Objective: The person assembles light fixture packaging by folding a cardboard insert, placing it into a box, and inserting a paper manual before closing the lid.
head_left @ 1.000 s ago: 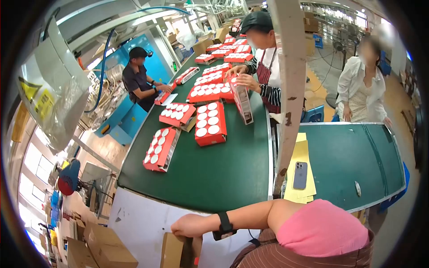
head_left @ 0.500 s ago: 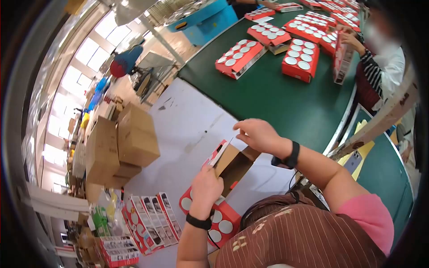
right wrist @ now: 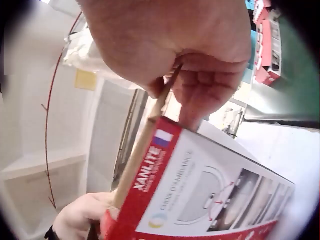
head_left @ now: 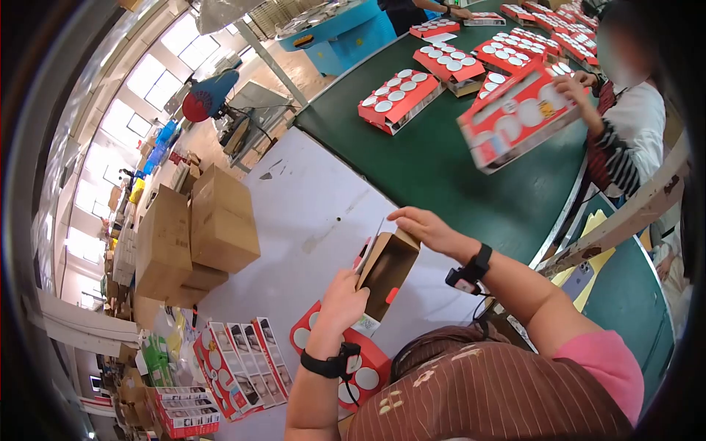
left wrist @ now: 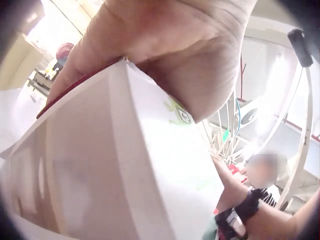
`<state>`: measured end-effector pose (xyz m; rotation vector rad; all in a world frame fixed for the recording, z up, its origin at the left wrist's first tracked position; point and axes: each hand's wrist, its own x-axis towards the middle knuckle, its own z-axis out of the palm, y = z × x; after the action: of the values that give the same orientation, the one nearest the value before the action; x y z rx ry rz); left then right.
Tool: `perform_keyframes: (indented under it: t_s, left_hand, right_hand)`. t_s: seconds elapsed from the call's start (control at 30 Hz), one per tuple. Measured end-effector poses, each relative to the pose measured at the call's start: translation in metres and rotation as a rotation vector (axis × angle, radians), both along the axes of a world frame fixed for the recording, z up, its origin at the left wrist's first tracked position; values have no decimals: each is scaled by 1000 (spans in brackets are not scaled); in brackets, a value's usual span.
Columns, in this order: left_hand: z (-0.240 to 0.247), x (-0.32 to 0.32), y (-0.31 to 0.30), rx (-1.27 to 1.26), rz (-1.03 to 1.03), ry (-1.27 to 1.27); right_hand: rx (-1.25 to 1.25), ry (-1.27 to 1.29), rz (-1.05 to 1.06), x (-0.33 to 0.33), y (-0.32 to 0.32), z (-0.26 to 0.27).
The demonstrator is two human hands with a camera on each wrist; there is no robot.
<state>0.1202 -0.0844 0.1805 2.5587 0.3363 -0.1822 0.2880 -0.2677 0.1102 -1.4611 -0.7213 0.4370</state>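
A printed red-and-white carton (right wrist: 215, 185) stands open in front of me, its brown inside (head_left: 390, 272) facing up. My left hand (head_left: 344, 301) grips its left wall, thumb toward the opening; in the left wrist view the palm lies over the white printed side (left wrist: 165, 150). At the carton's far end, my right hand (head_left: 434, 234) pinches a brown flap (right wrist: 172, 85) between thumb and fingers, plainest in the right wrist view. Under the carton's near end lies another red carton with white circles (head_left: 368, 375).
Printed cartons (head_left: 246, 367) lie in a row at the lower left, near brown cardboard boxes (head_left: 224, 220). Past the white table (head_left: 294, 198) runs a green belt (head_left: 441, 165) bearing several red cartons. Across it, a person holds a tilted red carton (head_left: 515, 117).
The head view has swung down and left, bringing my left hand into sight. My right hand has come down onto the flap. The person opposite has moved a carton over the belt toward me.
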Motion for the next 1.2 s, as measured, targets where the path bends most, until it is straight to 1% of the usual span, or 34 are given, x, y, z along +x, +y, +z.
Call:
perform_keyframes:
  t_s: [0.07, 0.1, 0.13, 0.17, 0.2, 0.23, 0.27, 0.3, 0.33, 0.37, 0.4, 0.43, 0.47, 0.5, 0.53, 0.57, 0.6, 0.67, 0.7, 0.73, 0.77, 0.8, 0.83, 0.9, 0.93, 0.97, 1.0, 1.03, 1.07, 1.1, 1.13, 1.17, 1.2]
  left_hand:
    - [-2, 1, 3, -124, 4, 15]
    - [-20, -4, 15, -161, 6, -5]
    - [-41, -6, 26, -206, -27, -26]
    - [-33, -7, 20, -296, 5, -43]
    - [-20, -3, 19, -308, -51, 32]
    - [2, -4, -2, -356, -16, -41]
    - [4, 0, -3, -389, 36, 21]
    - [6, -3, -6, -565, 109, 53]
    - [25, -8, -7, -648, 37, 142]
    - [32, -6, -13, -581, -113, 7]
    - [42, -6, -17, -567, -137, 26]
    - [48, -7, -21, -614, -73, 14]
    - [42, -10, -21, -674, -13, -10]
    - [22, -3, -6, -826, 263, 161]
    - [30, -1, -15, -819, 252, 173]
    - [46, 2, -30, -789, 180, 128]
    - [54, 3, -39, -764, 108, 80]
    - [43, 1, -29, -737, 60, 35]
    - [36, 1, -19, -702, 108, 34]
    - [29, 1, -8, -665, 160, 35]
    - [22, 3, 4, -665, 164, 36]
    - [15, 8, 16, -715, 214, 104]
    - [8, 10, 21, -760, 271, 168]
    - [-17, 16, 24, -836, 93, 45]
    - [-33, 18, 28, -644, 116, 4]
    - [-43, 19, 40, -432, 44, 3]
    - [-38, 18, 35, -377, 9, -51]
    - [-20, 14, 21, -376, 86, -13]
    - [-8, 13, 11, -391, 150, 26]
    - [-12, 11, 16, -396, 129, 42]
    - [-14, 9, 19, -406, 102, 59]
    - [-14, 4, 16, -422, 95, 27]
    - [-12, 2, 9, -441, 76, -7]
  right_hand:
    - [93, 279, 141, -6, 10, -5]
    - [120, 360, 155, -11, 13, -2]
    - [47, 82, 211, -8, 24, -19]
    - [-117, -504, 107, -3, 38, -54]
    - [57, -256, 191, -6, 39, -63]
    - [5, -95, 142, -11, 39, -55]
    - [-13, 300, -16, -19, 44, -44]
    - [-37, 244, -140, -10, 50, -55]
    - [-43, 17, -402, -13, 44, -41]
    - [59, -160, -655, -14, 33, -24]
    - [67, -146, -685, -18, 24, -1]
    - [86, -434, -609, -26, 12, 22]
    - [89, -736, -519, -39, 4, 33]
    - [-48, -785, -345, -53, 3, 41]
    - [-182, -827, -165, -66, 4, 46]
    - [-302, -981, -148, -77, -2, 48]
    - [-304, -978, -161, -80, -4, 46]
    - [-360, -1015, -37, -83, -9, 39]
    - [-279, -1067, -73, -83, -12, 36]
    - [-280, -1068, -70, -85, -14, 29]
    - [-172, -1056, -87, -87, -15, 20]
    - [-65, -1045, -106, -89, -18, 12]
    - [26, -587, -116, -99, -15, 4]
    - [155, -630, -141, -104, -19, -8]
    - [161, -624, -207, -101, -11, -13]
    - [174, -607, -253, -99, -4, -21]
    - [178, -477, -228, -96, 7, -27]
    - [165, -590, -194, -93, 0, -20]
    - [110, -619, -137, -92, -9, -11]
    - [50, -632, -97, -89, -14, -5]
    - [-46, -707, -143, -88, -16, 0]
    - [-89, -863, -142, -83, -21, 7]
    - [-137, -958, -130, -83, -24, 19]
